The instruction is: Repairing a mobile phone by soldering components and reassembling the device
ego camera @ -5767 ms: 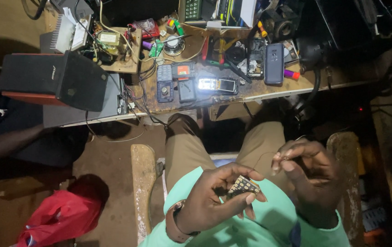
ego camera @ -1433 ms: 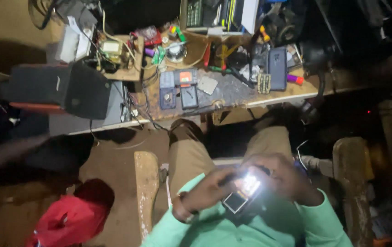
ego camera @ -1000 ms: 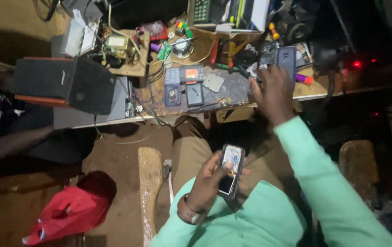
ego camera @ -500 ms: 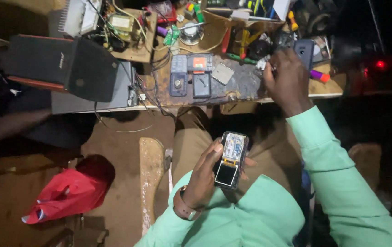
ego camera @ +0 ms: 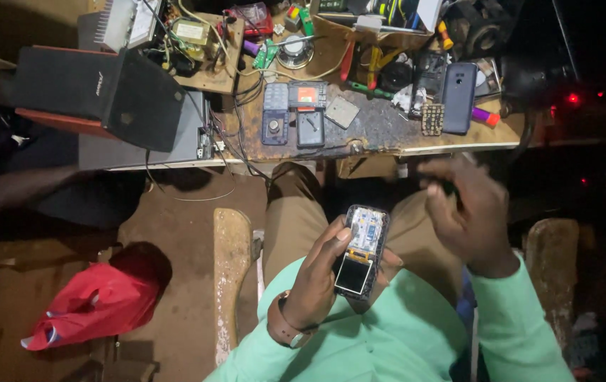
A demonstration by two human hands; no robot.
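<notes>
Phone (ego camera: 359,249) opened, clamped in my left hand (ego camera: 324,272); right hand (ego camera: 469,216) beside it pinches dark tool; next, I judge, careful tip placement.

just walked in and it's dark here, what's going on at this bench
A person in a green top sits at a cluttered workbench. Their left hand holds an opened phone over the lap, its circuit board and small screen exposed. The right hand is raised beside it, pinching something dark and thin that is too blurred to identify. On the bench lie phone parts, a dark phone and tools. A red bag sits on the floor.
</notes>
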